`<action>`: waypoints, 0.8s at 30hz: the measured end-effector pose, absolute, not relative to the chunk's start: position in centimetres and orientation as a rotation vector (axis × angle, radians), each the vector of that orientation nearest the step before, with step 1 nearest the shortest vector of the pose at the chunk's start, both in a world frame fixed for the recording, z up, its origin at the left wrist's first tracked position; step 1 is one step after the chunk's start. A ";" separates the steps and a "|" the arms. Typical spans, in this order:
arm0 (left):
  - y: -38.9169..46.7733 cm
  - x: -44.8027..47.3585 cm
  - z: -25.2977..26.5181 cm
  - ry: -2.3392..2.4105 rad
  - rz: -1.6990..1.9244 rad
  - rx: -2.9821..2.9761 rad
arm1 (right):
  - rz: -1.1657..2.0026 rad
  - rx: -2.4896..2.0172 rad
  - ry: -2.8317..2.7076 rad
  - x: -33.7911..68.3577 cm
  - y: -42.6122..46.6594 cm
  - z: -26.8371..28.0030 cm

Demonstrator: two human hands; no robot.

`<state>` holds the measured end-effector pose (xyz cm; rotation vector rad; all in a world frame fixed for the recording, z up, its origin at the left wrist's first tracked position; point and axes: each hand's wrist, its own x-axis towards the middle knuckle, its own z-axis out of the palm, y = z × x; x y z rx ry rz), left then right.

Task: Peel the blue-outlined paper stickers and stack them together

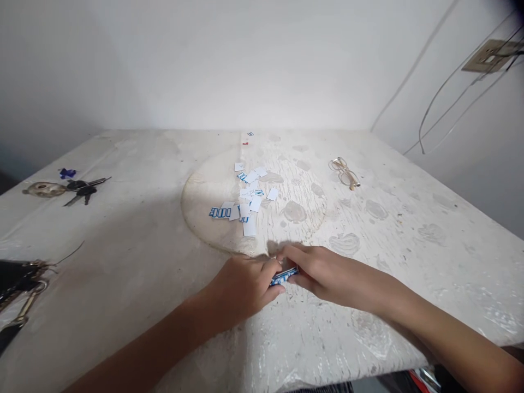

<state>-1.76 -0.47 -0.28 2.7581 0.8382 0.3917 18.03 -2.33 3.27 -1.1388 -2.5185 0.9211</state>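
Near the front of the table, my left hand and my right hand are both closed on a small blue-and-white printed card piece. It looks folded or stacked, and fingers hide its ends. My left thumb and fingers pinch its left side; the right ones hold its right side. Farther back lies a loose pile of white paper pieces, some overlapping. Among them is a strip with blue printed blocks.
Keys on a ring lie at the left, beside a small dark blue object. Glasses rest on the right. A black strap with a metal clasp is at the near left edge. Cables hang from a wall socket.
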 end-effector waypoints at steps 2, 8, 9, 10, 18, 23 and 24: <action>-0.6 -1.6 -0.4 0.802 0.472 2.795 | 0.922 -1.134 -2.522 17.9 -2.2 3.1; -1.0 -1.3 -1.4 0.798 0.555 3.051 | 1.103 -1.024 -2.418 18.2 -1.8 3.5; -1.1 -1.2 -1.5 0.803 0.535 3.082 | 1.176 -1.002 -2.407 18.3 -1.7 3.7; -1.2 -1.2 -1.6 0.815 0.500 3.106 | 1.244 -0.988 -2.397 18.5 -1.6 4.0; -1.5 -1.0 -0.9 0.947 0.283 3.044 | 0.945 -1.214 -2.051 18.7 0.9 2.9; -1.4 -0.9 -0.3 0.996 0.220 2.914 | 0.548 -1.227 -2.131 18.2 5.5 1.1; -1.4 -0.9 -0.3 0.997 0.219 2.901 | 0.520 -1.216 -2.165 17.9 6.6 1.0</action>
